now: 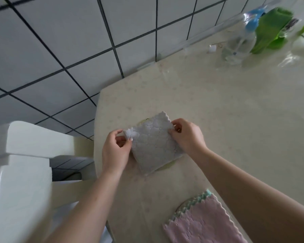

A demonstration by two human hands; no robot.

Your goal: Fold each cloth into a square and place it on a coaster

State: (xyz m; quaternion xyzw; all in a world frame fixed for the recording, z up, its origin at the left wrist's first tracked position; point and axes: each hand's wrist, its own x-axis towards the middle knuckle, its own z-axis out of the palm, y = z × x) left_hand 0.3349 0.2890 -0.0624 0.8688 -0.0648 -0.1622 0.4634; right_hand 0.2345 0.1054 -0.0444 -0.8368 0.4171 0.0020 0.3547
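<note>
A grey cloth [154,145], folded to a rough square, lies over a pale yellow-green coaster [167,166] whose rim peeks out at the near and far sides. My left hand [115,149] pinches the cloth's left corner. My right hand [187,135] pinches its right corner. Nearer to me, a folded pink cloth [202,223] with a mint-green layer under it covers another coaster [180,206], of which only a thin curved edge shows.
The cream table [235,111] ends at its left edge beside a white chair [25,155] and tiled floor. At the far right stand a clear plastic bottle [239,44] with a blue cap and a green leafy object [270,32].
</note>
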